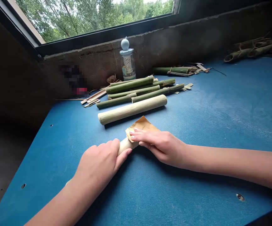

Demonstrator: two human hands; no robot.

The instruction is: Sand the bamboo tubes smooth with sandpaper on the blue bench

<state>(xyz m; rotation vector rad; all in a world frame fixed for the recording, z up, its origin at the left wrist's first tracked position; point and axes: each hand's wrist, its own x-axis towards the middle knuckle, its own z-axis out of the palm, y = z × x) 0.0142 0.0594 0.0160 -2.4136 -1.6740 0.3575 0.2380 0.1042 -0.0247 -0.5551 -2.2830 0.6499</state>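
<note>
A pale, peeled bamboo piece (124, 146) is gripped by my left hand (100, 158), whose fingers wrap around it. Folded over its far end is a tan sheet of sandpaper (144, 124) with dark print on the back. My right hand (163, 142) presses that sheet onto the bamboo, fingers together on top and thumb below. Much of the held piece is hidden under my hands and the sheet. Just beyond lies another peeled bamboo length (133, 110), apart from both hands.
Several green bamboo sticks (136, 91) lie behind, with thin split strips (94, 99) at their left. A clear bottle with a blue lid (127, 62) stands by the wall. More bamboo (249, 51) is at the back right of the blue table (208, 125). A window is above.
</note>
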